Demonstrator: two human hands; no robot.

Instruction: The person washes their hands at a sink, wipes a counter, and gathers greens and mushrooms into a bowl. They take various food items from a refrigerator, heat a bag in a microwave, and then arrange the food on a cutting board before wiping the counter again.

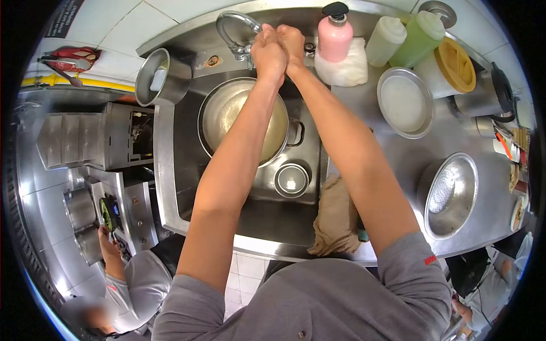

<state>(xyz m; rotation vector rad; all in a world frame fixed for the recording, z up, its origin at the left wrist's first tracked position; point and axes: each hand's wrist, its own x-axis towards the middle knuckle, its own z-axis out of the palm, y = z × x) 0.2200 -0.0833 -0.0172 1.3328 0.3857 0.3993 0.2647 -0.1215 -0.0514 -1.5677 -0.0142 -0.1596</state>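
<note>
My left hand (269,55) and my right hand (292,48) are pressed together at the back of the sink, by the end of the curved tap (232,17). Both have curled fingers; whatever may lie between the palms is hidden. Below my forearms, a large metal pot (219,116) with a side handle sits in the sink (190,187), partly covered by my left arm. A small round metal bowl (291,181) rests on the sink floor beside it. Right of my hands, a pink pump bottle (334,40) stands on a folded white cloth (348,71).
Two squeeze bottles, one pale (387,40) and one green (418,38), stand behind a metal dish (405,102). A colander (452,196) sits on the right counter. A brown cloth (334,219) lies at the sink's front edge. A co-worker (142,284) works at lower left.
</note>
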